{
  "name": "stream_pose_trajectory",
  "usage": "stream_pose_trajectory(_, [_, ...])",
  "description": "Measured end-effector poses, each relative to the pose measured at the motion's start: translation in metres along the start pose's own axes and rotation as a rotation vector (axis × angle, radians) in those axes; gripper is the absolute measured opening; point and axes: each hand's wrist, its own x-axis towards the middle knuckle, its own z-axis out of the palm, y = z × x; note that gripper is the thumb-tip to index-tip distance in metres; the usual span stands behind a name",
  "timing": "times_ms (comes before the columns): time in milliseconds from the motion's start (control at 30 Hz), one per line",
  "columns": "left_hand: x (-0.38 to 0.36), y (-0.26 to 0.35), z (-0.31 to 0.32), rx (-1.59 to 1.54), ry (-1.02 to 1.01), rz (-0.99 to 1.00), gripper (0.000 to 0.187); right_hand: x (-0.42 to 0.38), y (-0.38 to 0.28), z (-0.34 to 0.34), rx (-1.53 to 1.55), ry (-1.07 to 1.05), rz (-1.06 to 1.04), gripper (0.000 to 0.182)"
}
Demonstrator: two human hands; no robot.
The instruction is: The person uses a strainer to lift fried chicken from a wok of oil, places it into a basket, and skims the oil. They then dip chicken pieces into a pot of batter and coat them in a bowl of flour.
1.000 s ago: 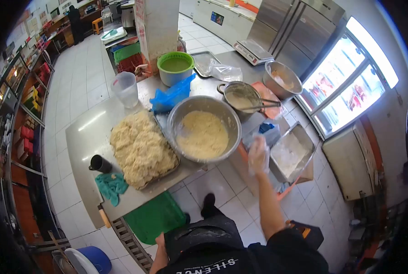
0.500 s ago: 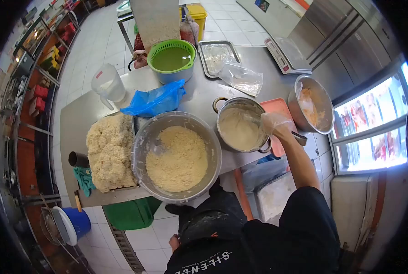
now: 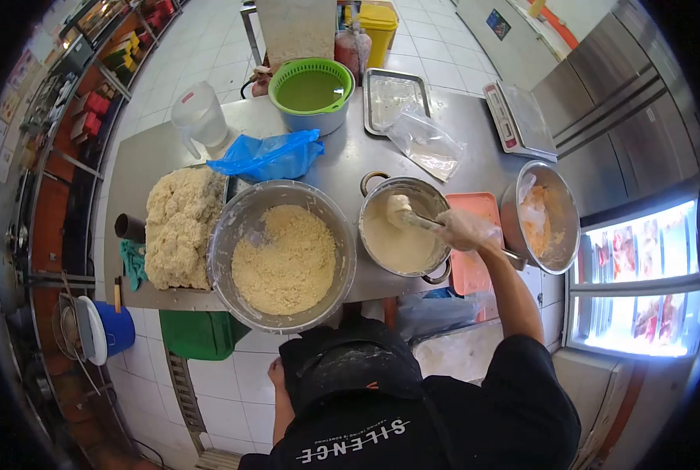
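A: What is held by the right hand?
B: A ladle is gripped, fingers closed, over the batter pot, at three o'clock of the crumb bowl.
A: The left hand?
B: Its grip cannot be told.

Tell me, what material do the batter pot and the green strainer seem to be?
The batter pot looks like bare metal, probably steel: grey, shiny rim with loop handles. The green strainer looks like matte plastic: even bright colour, slotted rim, no glints.
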Motion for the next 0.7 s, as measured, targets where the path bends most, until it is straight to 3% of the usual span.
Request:
stream_pose_trajectory(67, [-0.005, 0.022, 0.010, -0.054, 0.144, -0.111, 0.028, -0.019, -0.010, -0.012, 0.103, -0.037, 0.031, 0.033])
stream_pose_trajectory(167, [-0.013, 0.032, 0.014, -0.071, 0.056, -0.209, 0.026, -0.014, 0.000, 0.029, -0.194, 0.055, -0.089, 0.030])
stream_pose_trajectory(267, [-0.021, 0.029, 0.016, 0.010, 0.096, -0.211, 0.024, -0.028, -0.020, 0.002, -0.359, -0.098, 0.083, 0.026])
stream_pose_trajectory(367, [-0.014, -0.011, 0.004, -0.147, -0.005, -0.261, 0.026, -0.040, -0.045, -0.029, -0.289, -0.026, 0.182, 0.028])
stream_pose_trajectory(433, [-0.006, -0.064, -0.009, 0.114, -0.096, 0.067, 0.033, -0.026, -0.046, -0.026, -0.263, -0.032, 0.182, 0.029])
stream_pose_trajectory(500, [0.009, -0.101, -0.021, 0.244, -0.153, 0.236, 0.036, 0.010, -0.034, -0.002, -0.296, -0.093, 0.141, 0.030])
stream_pose_trajectory(600, [0.022, -0.110, -0.028, 0.261, -0.153, 0.210, 0.034, 0.052, -0.015, 0.030, -0.262, -0.257, 0.120, 0.028])
stream_pose_trajectory(667, [0.030, -0.071, -0.027, 0.292, -0.088, 0.162, 0.032, 0.041, -0.037, 0.003, 0.004, -0.332, 0.226, 0.027])
stream_pose_trajectory(700, [0.037, -0.052, -0.026, 0.163, -0.046, 0.001, 0.030, 0.042, -0.037, 0.003, 0.066, -0.332, 0.223, 0.025])
